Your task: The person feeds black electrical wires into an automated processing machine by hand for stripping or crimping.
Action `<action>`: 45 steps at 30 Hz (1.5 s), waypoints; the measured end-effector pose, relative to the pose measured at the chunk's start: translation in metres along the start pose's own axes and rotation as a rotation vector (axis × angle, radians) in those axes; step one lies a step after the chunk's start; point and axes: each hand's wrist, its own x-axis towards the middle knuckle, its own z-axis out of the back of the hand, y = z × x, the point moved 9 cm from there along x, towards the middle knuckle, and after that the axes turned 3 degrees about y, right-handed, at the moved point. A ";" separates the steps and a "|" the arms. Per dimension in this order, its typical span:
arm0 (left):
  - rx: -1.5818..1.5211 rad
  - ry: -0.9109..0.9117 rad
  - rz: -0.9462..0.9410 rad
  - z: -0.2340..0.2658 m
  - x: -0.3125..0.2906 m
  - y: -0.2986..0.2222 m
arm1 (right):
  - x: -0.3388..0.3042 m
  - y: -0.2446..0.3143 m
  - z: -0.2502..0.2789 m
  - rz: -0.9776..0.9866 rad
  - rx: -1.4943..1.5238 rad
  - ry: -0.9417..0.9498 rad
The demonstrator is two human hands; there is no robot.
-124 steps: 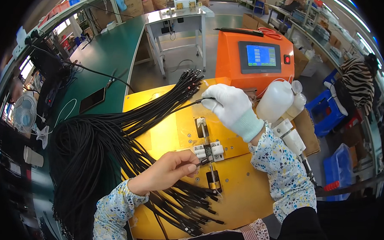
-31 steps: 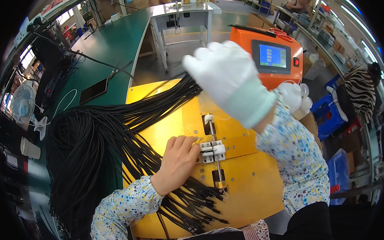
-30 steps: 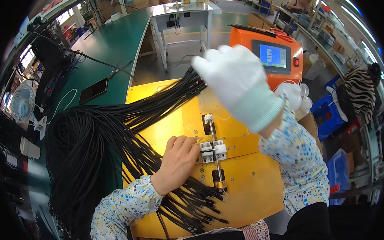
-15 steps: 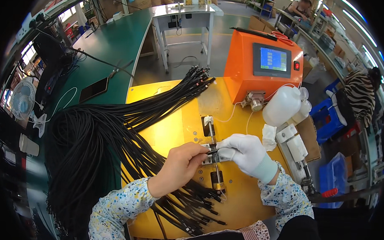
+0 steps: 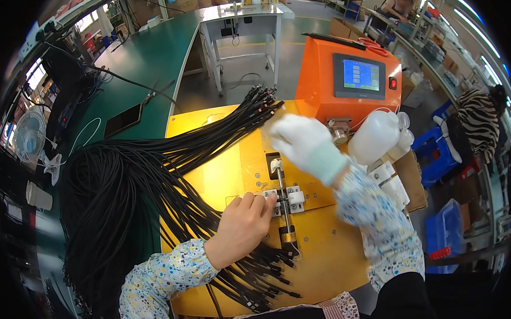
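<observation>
My bare left hand point(image 5: 243, 225) lies with bent fingers at the small metal clamp fixture point(image 5: 296, 199) on the yellow plate. Its fingertips press on the fixture's left block, and whatever they pinch is hidden. A thin metal rod point(image 5: 285, 214) runs through the fixture. My right hand point(image 5: 305, 144), in a white glove, is raised above the plate, close to the upper ends of the black cables point(image 5: 263, 103). Motion smears its fingers, so I cannot make out a grip. More cable ends point(image 5: 262, 278) fan out below my left wrist.
An orange machine point(image 5: 348, 78) with a screen stands at the plate's far right. Beside it are a white plastic bottle point(image 5: 374, 138) and a cardboard box point(image 5: 413, 182). On the green table point(image 5: 152, 49) lie a phone point(image 5: 123, 121) and pliers point(image 5: 151, 93). A small fan point(image 5: 30, 135) stands farther left.
Both hands were together at the fixture, pinching a black piece. My right hand has moved up and away toward the far cable ends; my left has stayed, its fingers now lower on the fixture.
</observation>
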 end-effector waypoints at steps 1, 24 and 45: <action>-0.010 -0.009 0.006 -0.001 -0.001 0.001 | 0.020 0.002 -0.012 0.004 -0.120 0.045; -0.201 -0.105 0.132 0.006 0.003 0.025 | 0.043 0.106 0.070 0.584 -0.534 -0.320; -1.294 0.189 0.393 -0.009 -0.001 0.028 | -0.091 0.049 0.016 0.076 0.595 0.117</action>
